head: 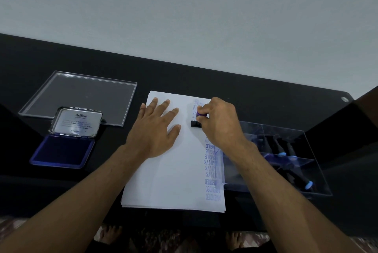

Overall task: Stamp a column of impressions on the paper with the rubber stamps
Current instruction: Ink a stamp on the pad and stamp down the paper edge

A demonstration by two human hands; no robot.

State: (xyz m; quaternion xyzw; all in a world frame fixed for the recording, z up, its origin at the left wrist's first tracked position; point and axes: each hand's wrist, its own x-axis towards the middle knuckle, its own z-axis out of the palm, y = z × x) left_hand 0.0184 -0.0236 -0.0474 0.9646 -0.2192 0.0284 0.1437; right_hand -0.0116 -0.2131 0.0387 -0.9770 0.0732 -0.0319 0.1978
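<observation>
A stack of white paper (173, 181) lies on the black table (266, 93). A column of blue impressions (211, 168) runs along the sheet's right side, with fainter ones near the top. My right hand (219, 121) grips a rubber stamp (196, 123) by its purple handle, and the stamp's black base is down on the paper in the upper part of the column. My left hand (157, 127) rests flat on the sheet with fingers spread, left of the stamp.
An open blue ink pad (61, 150) with its metal lid raised sits at the left. Behind it lies a clear acrylic lid (81, 97). A clear box (286, 156) holding several black stamps with blue caps stands right of the paper.
</observation>
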